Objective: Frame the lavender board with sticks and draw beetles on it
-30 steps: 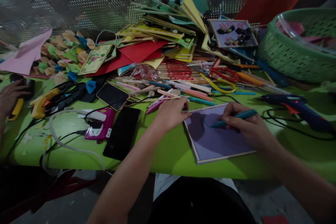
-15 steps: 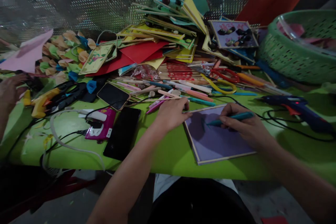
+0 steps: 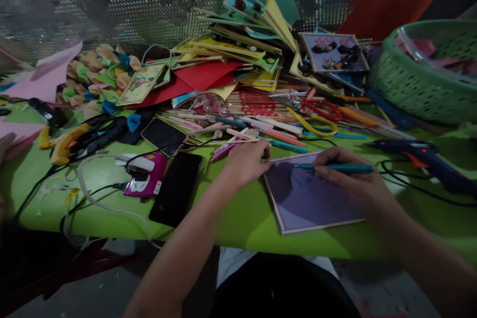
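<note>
Teal marker [image 3: 348, 168] is being pinched by the right hand [image 3: 352, 184], grip closed; the left hand [image 3: 245, 161], hold unclear, is touching the purple card [image 3: 313, 201]: bracing should be steadying lines.

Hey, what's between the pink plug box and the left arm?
In the head view, a black phone lies there on the green table, between the pink plug box and the left arm.

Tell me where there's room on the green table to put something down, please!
The widest bare patch near the hands is green tabletop between the left forearm and the purple card. A narrow bare strip runs in front of that card. It's crowded behind, with heaped cards and pens.
</note>
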`<action>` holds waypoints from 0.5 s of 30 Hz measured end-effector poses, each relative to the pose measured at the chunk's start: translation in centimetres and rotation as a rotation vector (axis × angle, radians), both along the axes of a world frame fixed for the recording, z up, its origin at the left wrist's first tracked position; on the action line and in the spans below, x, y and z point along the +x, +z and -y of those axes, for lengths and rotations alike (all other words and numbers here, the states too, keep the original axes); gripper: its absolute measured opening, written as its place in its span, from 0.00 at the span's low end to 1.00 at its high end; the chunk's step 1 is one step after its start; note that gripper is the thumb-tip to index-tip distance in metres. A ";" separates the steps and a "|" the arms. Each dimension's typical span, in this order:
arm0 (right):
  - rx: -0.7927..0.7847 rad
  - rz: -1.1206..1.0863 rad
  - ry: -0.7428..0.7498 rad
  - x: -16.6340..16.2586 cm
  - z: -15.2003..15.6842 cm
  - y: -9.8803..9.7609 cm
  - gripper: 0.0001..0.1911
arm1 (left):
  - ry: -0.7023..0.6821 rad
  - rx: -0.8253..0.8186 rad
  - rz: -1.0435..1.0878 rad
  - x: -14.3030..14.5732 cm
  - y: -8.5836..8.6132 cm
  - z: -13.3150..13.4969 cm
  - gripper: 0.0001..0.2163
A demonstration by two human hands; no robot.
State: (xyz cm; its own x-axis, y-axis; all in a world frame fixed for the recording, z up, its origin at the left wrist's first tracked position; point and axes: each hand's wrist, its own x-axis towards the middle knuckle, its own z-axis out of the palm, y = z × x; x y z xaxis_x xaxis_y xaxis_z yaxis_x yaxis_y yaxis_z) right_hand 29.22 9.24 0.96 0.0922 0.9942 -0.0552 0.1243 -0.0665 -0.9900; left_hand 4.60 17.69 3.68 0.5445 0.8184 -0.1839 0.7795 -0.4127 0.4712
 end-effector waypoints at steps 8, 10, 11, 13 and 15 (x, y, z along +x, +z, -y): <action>-0.093 0.043 0.017 -1.1 -0.5 1.5 0.23 | -0.016 0.011 0.005 -0.1 -0.2 0.0 0.09; -0.107 0.077 0.028 -1.3 -0.6 1.7 0.24 | -0.019 0.004 0.010 -0.1 -0.2 0.0 0.09; -0.108 0.094 0.030 -1.3 -0.6 1.7 0.25 | -0.017 0.001 0.012 -0.1 -0.2 0.0 0.09; -0.105 0.117 0.023 -1.2 -0.6 1.6 0.26 | -0.013 -0.001 0.019 -0.1 -0.2 0.0 0.09; -0.094 0.125 0.011 -1.1 -0.5 1.5 0.25 | -0.011 0.005 0.018 -0.1 -0.2 0.0 0.09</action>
